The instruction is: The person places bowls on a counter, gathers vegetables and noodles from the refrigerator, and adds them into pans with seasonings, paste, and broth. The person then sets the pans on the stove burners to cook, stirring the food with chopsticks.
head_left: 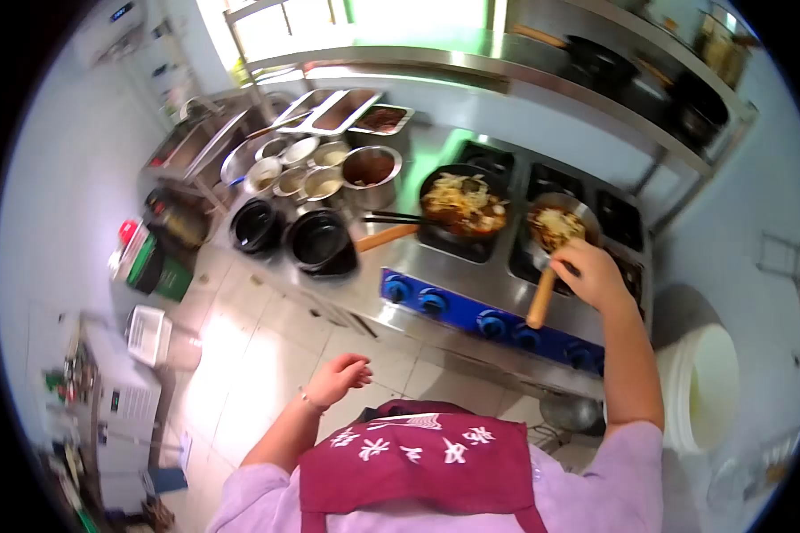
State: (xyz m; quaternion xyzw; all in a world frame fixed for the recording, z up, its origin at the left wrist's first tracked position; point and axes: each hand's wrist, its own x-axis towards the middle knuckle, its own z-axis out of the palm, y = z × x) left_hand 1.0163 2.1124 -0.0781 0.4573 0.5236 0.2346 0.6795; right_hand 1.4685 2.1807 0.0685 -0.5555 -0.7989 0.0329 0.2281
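My right hand [591, 274] is at the near rim of a small pan [587, 210] on the stove, with food [556, 227] in it. Its fingers are pinched together, and what they hold is hidden. Just below them the pan's wooden handle [542, 300] points towards me. My left hand [336, 380] hangs in front of the counter, loosely curled and holding nothing. On a burner to the left sits a black pan [428, 182] of noodle-like food [462, 200], with dark chopsticks [391, 218] across its left side and its wooden handle [387, 238] pointing left.
Two black pots [318, 238] stand near the counter's front edge. Behind them are several metal containers [371, 182] and trays [347, 111]. Blue knobs [432, 302] line the stove front. Pans [596, 60] rest on the shelf above. A white bucket [680, 391] stands at my right.
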